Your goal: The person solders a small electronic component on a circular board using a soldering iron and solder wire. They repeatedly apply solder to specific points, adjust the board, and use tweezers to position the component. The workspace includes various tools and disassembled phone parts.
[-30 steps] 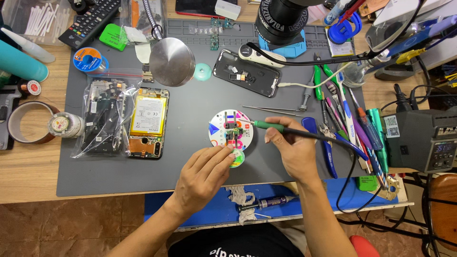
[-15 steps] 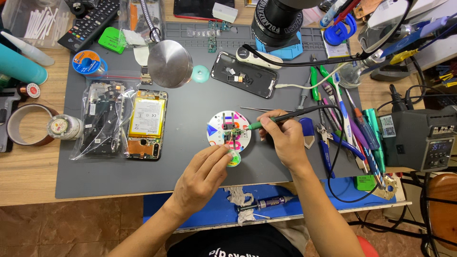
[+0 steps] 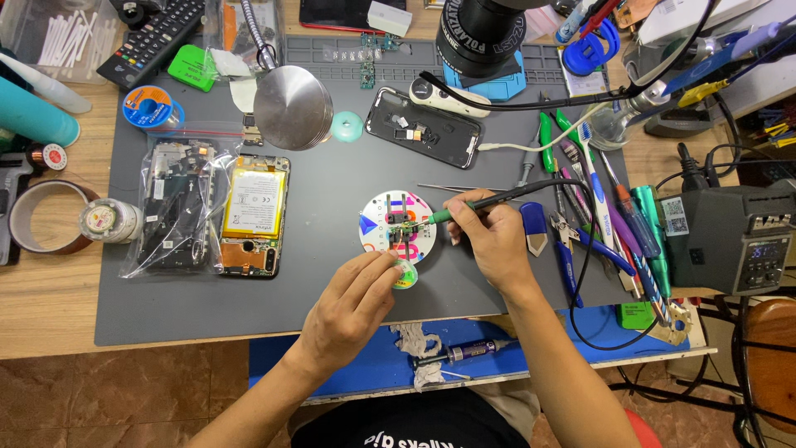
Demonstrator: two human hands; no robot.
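Step in hand: soldering on a small part clamped at the middle of the round white disc [image 3: 397,228], as I judge it from the iron's tip resting there
Right hand [image 3: 489,236]: closed in a pen-like grip around the soldering iron [image 3: 481,202], green collar near the tip, black cord trailing off toward 3 o'clock
Left hand [image 3: 352,303]: fingertips [image 3: 390,261] pinched at the disc's edge at about 6 o'clock, touching a small green round tin [image 3: 405,278]; whether they grip solder wire or only steady the disc I cannot tell
Doing it well: keep the heel of the right hand planted on the grey mat [image 3: 332,178] so the tip does not wander; touch the joint briefly, then lift straight up; hold the disc firm with the left fingers; keep the cord from dragging across the tools at 3 o'clock
Where the work sits: on the mat, near its middle, just at 12 o'clock from both hands
Look of the disc: flat, round, white, with coloured patches of pink, blue and orange; a small dark board sits at its centre
Risk: a long dwell could scorch the tiny board, in my view
Nearby: opened phone with yellow battery [image 3: 253,214] at 9 o'clock of the disc; a dark phone back [image 3: 424,127] at 12 o'clock; soldering station [image 3: 742,236] far at 3 o'clock
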